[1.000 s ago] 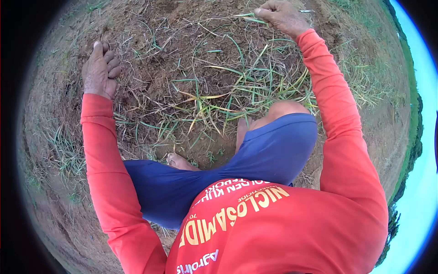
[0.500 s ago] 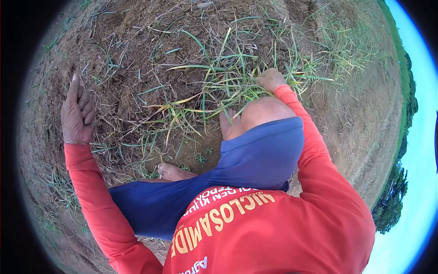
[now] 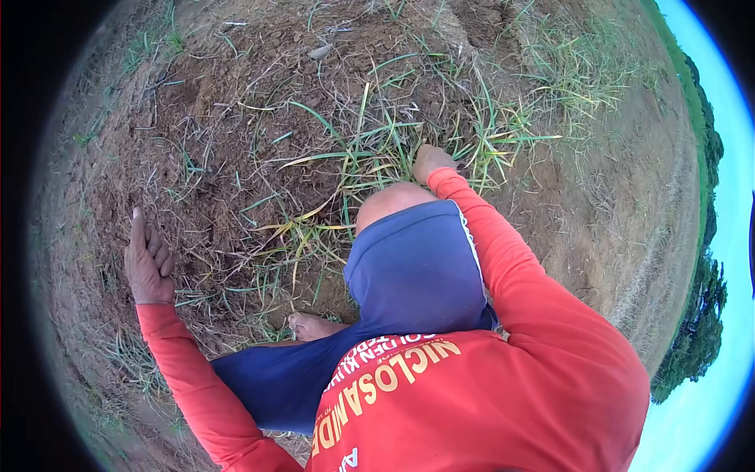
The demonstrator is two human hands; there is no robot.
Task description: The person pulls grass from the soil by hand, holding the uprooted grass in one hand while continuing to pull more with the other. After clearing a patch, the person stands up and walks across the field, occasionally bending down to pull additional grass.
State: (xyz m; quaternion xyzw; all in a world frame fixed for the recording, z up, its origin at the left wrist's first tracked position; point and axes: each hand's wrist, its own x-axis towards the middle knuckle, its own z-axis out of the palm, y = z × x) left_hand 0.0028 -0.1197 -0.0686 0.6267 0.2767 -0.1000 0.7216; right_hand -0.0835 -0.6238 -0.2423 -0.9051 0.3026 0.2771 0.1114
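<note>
Got my right hand (image 3: pixel 432 162) down in the grass (image 3: pixel 381 161), left hand (image 3: pixel 149 261) curled over soil (image 3: pixel 200 224), can't tell if either's gripping anything.

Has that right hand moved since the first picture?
Yes: the right hand came down the picture, from beyond the grass to among its blades.

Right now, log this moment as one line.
right hand: at grass, grip hidden | left hand: partly curled, thumb extended, contact with soil unclear

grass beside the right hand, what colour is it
The grass is green with some yellowish blades, best seen in the head view.
</note>
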